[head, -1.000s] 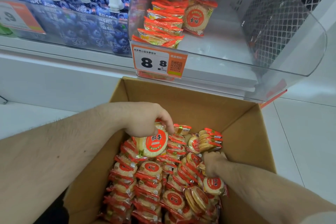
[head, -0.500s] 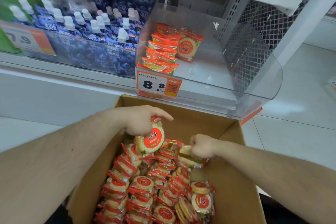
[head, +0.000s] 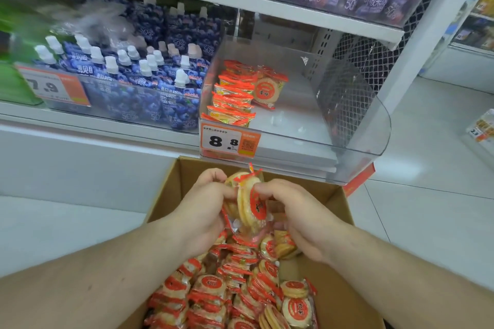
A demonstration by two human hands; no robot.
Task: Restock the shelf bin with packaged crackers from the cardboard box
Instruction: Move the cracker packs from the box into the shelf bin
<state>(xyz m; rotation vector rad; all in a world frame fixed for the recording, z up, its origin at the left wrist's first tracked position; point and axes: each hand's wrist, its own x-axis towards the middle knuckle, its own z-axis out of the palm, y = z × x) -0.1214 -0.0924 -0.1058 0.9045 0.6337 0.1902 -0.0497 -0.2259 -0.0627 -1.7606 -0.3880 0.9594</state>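
Cracker packs [head: 251, 205] orange-red, tan; cardboard box [head: 331, 203] brown; pouches [head: 149, 80] blue.

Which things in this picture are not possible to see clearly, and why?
- Number of packs held: head view; the left hand and right hand cover them.
- Box bottom and near side: cut off by the lower edge, hidden by crackers.
- Small print on the price tag: too small.
- Pouches at far left: blurred.

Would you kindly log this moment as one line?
left hand: holds cracker packs | right hand: holds same | over box | bin: mostly unfilled
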